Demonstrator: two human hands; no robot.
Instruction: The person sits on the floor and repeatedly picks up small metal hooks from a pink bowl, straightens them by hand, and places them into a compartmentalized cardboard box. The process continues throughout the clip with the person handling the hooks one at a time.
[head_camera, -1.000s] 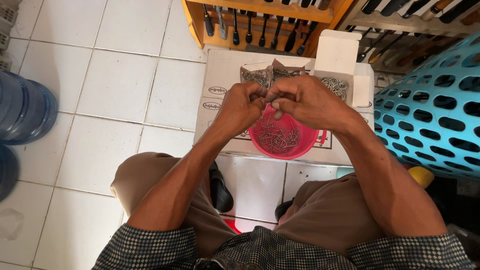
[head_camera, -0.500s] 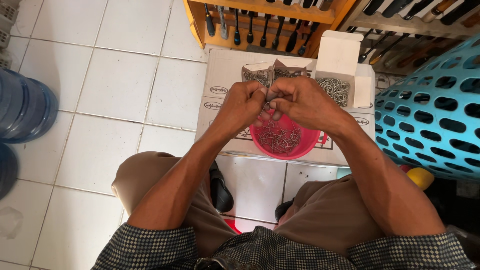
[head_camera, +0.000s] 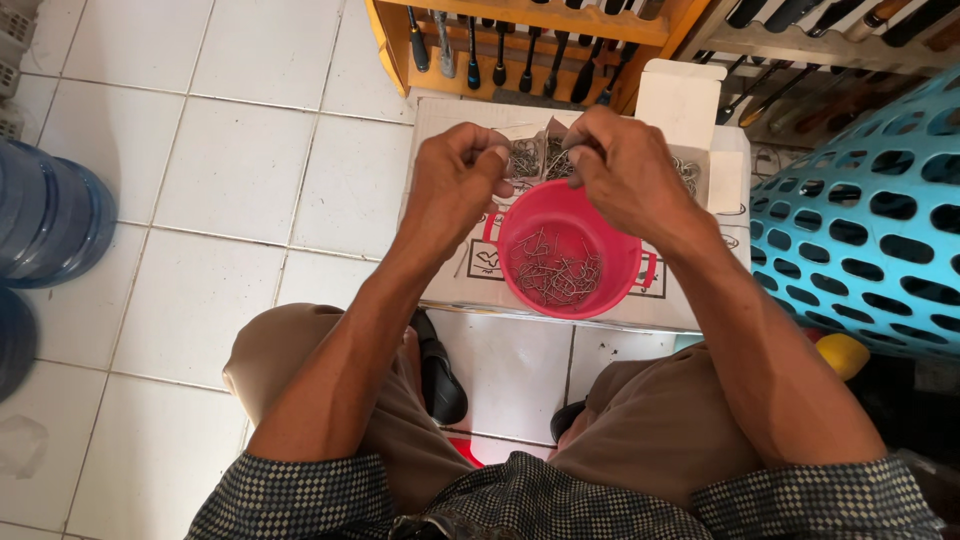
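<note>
My left hand (head_camera: 455, 185) and my right hand (head_camera: 625, 170) are held close together above the far rim of a red plastic bucket (head_camera: 507, 250). Each hand pinches at a small tangle of thin metal hooks (head_camera: 535, 158) between the fingertips. More loose metal hooks (head_camera: 555, 275) lie in the bottom of the bucket. The bucket stands on a flat cardboard box (head_camera: 440, 125) on the tiled floor. Just beyond my hands is an open white box (head_camera: 690, 100) that holds more hooks, partly hidden by my right hand.
A blue perforated plastic basket (head_camera: 870, 230) stands close at the right, with a yellow object (head_camera: 842, 355) below it. A wooden rack of tools (head_camera: 520, 40) is at the back. A large blue water bottle (head_camera: 45, 215) stands at the left. My knees and shoes (head_camera: 440, 370) are below.
Both hands have risen away from the bucket's mouth toward the open box and spread slightly apart. The hooks inside the bucket now show.
</note>
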